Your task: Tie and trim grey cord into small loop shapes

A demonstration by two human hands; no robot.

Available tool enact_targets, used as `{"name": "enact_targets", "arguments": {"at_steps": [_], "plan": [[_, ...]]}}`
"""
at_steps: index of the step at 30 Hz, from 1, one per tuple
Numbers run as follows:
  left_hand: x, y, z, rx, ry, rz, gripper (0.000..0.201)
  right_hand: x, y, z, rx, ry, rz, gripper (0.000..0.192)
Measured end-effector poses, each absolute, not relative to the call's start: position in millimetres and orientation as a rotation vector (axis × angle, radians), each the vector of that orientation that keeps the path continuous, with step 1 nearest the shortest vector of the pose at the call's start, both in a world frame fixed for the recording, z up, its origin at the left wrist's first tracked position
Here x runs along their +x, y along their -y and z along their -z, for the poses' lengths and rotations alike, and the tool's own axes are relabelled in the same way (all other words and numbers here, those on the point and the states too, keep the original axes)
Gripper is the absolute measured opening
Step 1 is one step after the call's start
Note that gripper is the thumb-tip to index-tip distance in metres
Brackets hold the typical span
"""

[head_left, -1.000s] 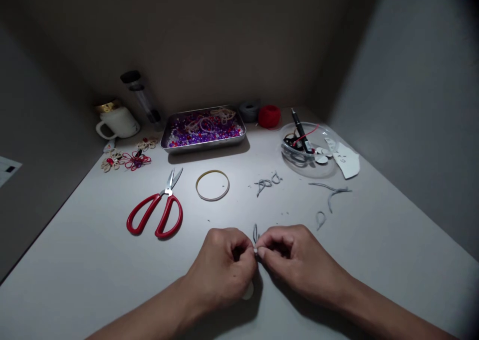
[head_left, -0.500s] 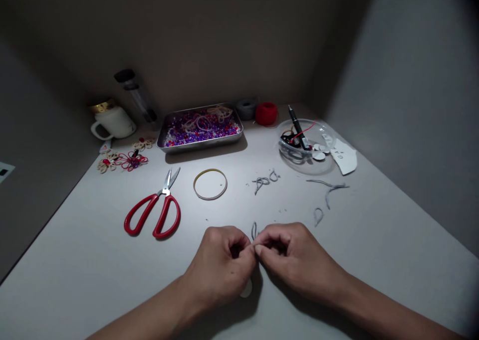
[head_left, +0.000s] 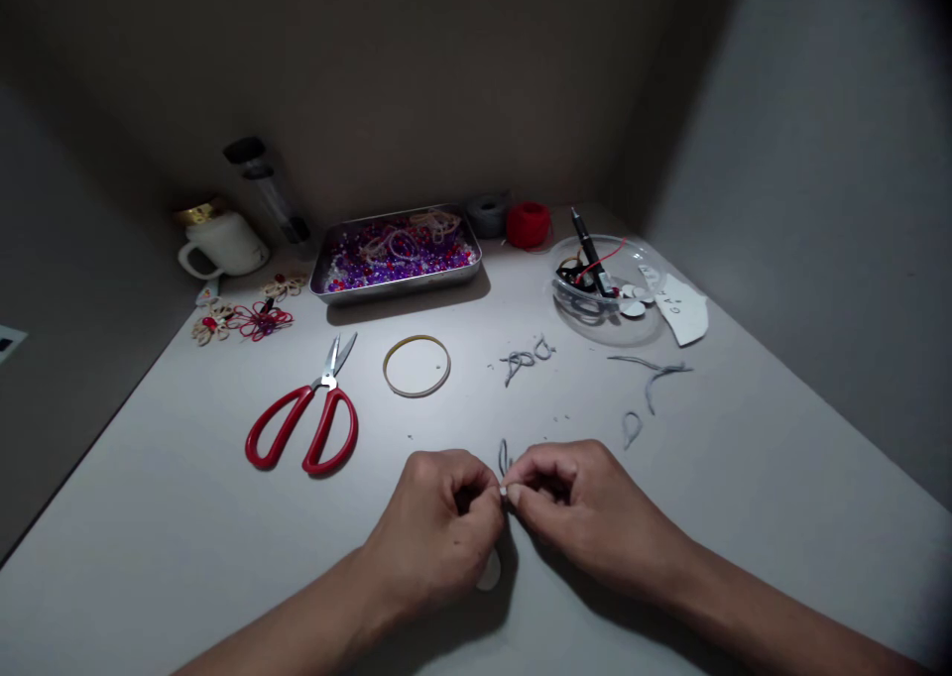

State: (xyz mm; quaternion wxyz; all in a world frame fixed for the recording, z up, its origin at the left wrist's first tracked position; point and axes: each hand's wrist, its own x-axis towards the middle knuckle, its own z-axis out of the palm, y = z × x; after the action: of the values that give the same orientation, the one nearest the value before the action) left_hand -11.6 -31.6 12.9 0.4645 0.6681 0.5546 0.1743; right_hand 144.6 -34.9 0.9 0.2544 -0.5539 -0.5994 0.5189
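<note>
My left hand (head_left: 438, 532) and my right hand (head_left: 580, 507) meet fingertip to fingertip low on the grey table (head_left: 149, 517). Both pinch a small grey cord loop (head_left: 504, 456) that sticks up between them, with a tiny white bead at the pinch. A small white disc (head_left: 491, 572) peeks out under my left hand. Red-handled scissors (head_left: 304, 423) lie shut to the left, and a thin yellowish ring (head_left: 416, 366) lies beyond them.
A metal tray of purple and red beads (head_left: 398, 250) sits at the back. Nearby are a white mug (head_left: 219, 240), red yarn ball (head_left: 528, 225), grey spool (head_left: 487, 215), clear bowl with a pen (head_left: 602, 284), finished cord flowers (head_left: 245, 319), and grey cord scraps (head_left: 525, 359).
Both hands stay pinched on the cord loop with only slight finger shifts. The view has tilted a little, so the table items sit slightly higher and further left.
</note>
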Motion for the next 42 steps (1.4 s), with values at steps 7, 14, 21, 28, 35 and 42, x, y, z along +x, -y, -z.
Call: {"name": "enact_targets", "arguments": {"at_steps": [7,14,21,28,35,42], "plan": [[-10.8,32.1,-15.4,1.615,-1.38,-0.41,0.02,146.6,35.7,-1.1,-1.506,1.644,-1.428,0.017],[-8.8,32.0,-13.8,1.598,-1.405,-0.382,0.021,145.7,36.1,-1.2,-1.505,1.655,-1.423,0.018],[-10.5,31.3,-12.5,1.669,-1.367,-0.435,0.019,144.7,36.1,-0.2,-1.514,1.621,-1.45,0.016],[-10.2,31.5,-13.2,1.624,-1.389,-0.428,0.019,146.8,35.0,0.8,-1.513,1.621,-1.464,0.017],[-9.8,32.3,-12.6,1.601,-1.402,-0.405,0.019,145.5,35.1,1.0,-1.52,1.61,-1.458,0.016],[-10.2,31.2,-14.0,1.656,-1.373,-0.438,0.018,146.1,34.2,0.8,-1.512,1.615,-1.45,0.015]]}}
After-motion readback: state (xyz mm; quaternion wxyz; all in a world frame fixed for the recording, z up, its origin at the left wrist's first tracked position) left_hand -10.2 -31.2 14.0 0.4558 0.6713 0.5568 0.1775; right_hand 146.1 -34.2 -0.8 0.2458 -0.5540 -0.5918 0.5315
